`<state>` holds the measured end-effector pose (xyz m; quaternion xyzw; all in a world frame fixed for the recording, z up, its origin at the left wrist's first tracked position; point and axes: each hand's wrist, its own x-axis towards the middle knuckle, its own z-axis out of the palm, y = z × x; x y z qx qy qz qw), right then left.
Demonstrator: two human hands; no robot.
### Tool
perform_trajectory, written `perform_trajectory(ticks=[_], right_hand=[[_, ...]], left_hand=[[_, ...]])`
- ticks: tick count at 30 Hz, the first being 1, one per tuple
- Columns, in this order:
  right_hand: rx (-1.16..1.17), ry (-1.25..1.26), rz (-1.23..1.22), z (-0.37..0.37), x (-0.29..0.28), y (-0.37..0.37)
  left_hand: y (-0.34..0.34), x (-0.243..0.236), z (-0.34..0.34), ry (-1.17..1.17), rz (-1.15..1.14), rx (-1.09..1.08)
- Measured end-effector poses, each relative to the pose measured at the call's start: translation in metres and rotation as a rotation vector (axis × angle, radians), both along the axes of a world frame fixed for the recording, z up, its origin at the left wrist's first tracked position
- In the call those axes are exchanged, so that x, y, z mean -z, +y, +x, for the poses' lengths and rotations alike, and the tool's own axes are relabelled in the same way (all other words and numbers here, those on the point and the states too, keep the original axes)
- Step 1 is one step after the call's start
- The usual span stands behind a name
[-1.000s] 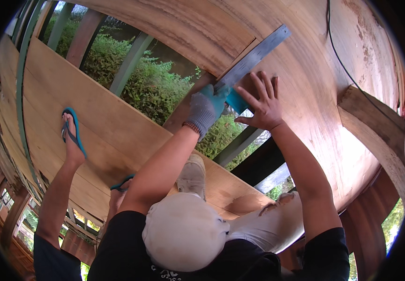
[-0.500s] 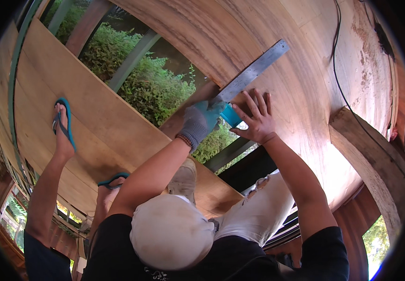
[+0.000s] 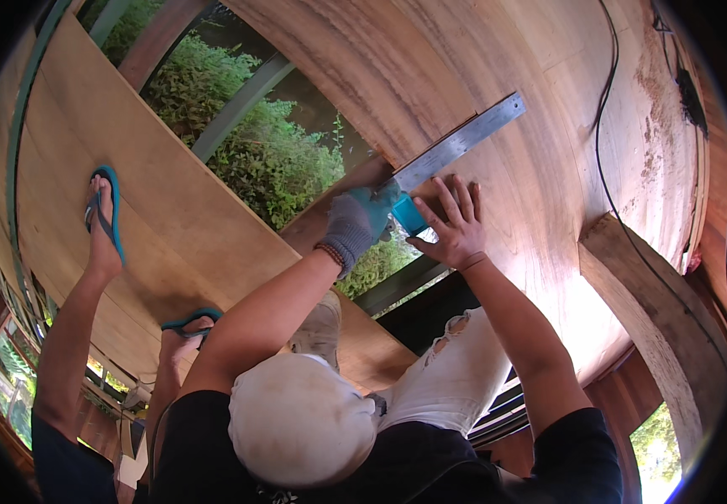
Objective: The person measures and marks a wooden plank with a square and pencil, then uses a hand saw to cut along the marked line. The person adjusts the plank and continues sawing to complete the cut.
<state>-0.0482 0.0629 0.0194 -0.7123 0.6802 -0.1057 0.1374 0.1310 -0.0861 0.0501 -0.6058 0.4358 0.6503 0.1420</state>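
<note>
At the far left, a smooth wooden panel [image 3: 162, 210] is stood upon by another person, of whom a bare leg [image 3: 68, 344] and turquoise sandals [image 3: 111, 225] are seen. To the right of this panel, an open gap is crossed by green beams [image 3: 241, 109], and leafy plants [image 3: 271, 160] are shown below it. In the near middle, part of the view is blocked by a pale cap [image 3: 300, 420], and to its right a leg in torn white trousers [image 3: 443, 370] is kept bent. Beyond the gap, a broad wooden board [image 3: 540, 160] is laid, and at its edge a metal blade [image 3: 461, 141] is held slantwise, its far end being directed to the right. A turquoise part [image 3: 409, 216] is found near the other end, between both hands. Farther right, a black cable [image 3: 597, 155] is stretched over the board toward a thick wooden beam [image 3: 653, 290]. The left hand [image 3: 363, 218], covered by a grey and turquoise glove, is closed about the near end of the metal blade, though its fingertips cannot be clearly seen. The right hand [image 3: 456, 227], bare, is laid palm down on the board, its fingers spread and its thumb beside the turquoise part.
</note>
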Motion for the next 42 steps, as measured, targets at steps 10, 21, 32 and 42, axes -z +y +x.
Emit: perform_trajectory(ticks=[10,21,32,42], right_hand=[[0.007,-0.008,-0.008,0.002,-0.003,-0.002],[0.020,-0.138,0.053,-0.007,-0.015,-0.032],[-0.068,-0.022,0.201,-0.004,-0.015,-0.039],[-0.052,-0.023,0.183,-0.004,-0.014,-0.040]], left_hand=[[0.004,0.008,-0.003,-0.021,0.032,-0.042],[0.014,0.017,-0.003,-0.009,-0.037,-0.123],[0.014,0.015,-0.003,0.014,0.068,-0.263],[0.020,0.019,-0.001,0.019,0.046,-0.345]])
